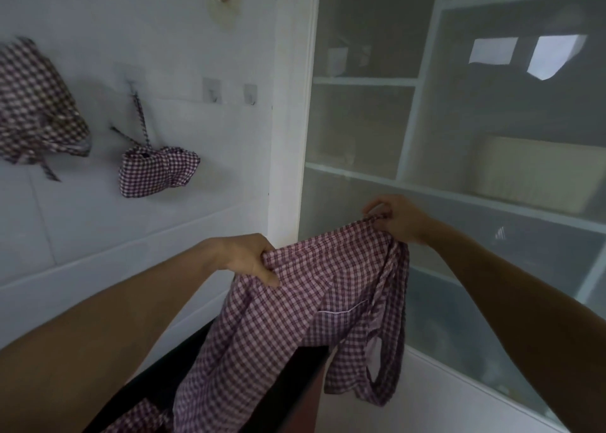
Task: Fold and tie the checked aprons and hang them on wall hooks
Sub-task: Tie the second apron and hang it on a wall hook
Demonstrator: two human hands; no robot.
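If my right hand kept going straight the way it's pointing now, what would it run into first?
Probably the frosted glass cabinet door just beyond it. The right hand, pinching the checked apron, points up and forward with nothing visible between; depth is unclear.

White tiled wall (98, 222) beside frosted glass-fronted shelving (459, 137), dim light.

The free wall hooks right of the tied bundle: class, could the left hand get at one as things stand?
Probably not yet: the left hand grips the apron, though nothing blocks the bare hooks.
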